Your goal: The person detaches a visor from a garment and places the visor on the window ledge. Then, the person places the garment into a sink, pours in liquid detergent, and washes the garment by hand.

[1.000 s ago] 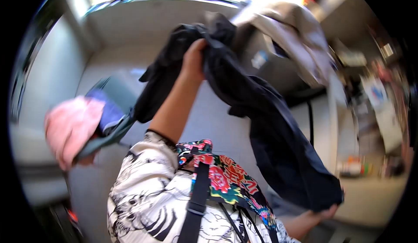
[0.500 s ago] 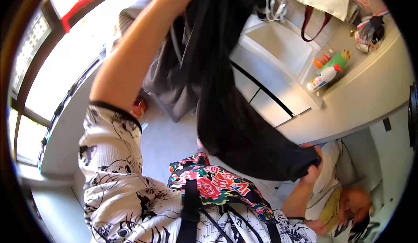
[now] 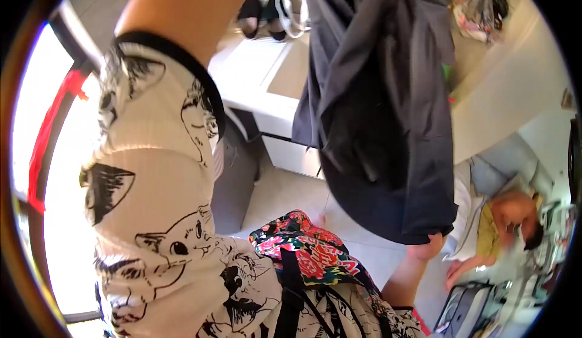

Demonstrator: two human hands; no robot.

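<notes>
A dark grey and black garment (image 3: 376, 113) hangs in front of me from beyond the top edge of the view. Folds hide what kind of garment it is. My right hand (image 3: 427, 249) is closed on its lower right corner, the fingers partly behind the cloth. My left arm reaches up past the top edge, so that hand is out of sight. Floral cloth (image 3: 309, 244) with a red, pink and green pattern covers my front, below the garment.
Behind the garment stands a white sink cabinet (image 3: 291, 153), with black shoes (image 3: 260, 16) above it. A bag of items (image 3: 479, 10) lies on the counter at upper right. Another person (image 3: 512, 217) sits at the right. Windows line the left side.
My view has turned left to right across the room. The garment now hangs more upright, its lower corner still in my right hand. My left hand has passed out of view.
</notes>
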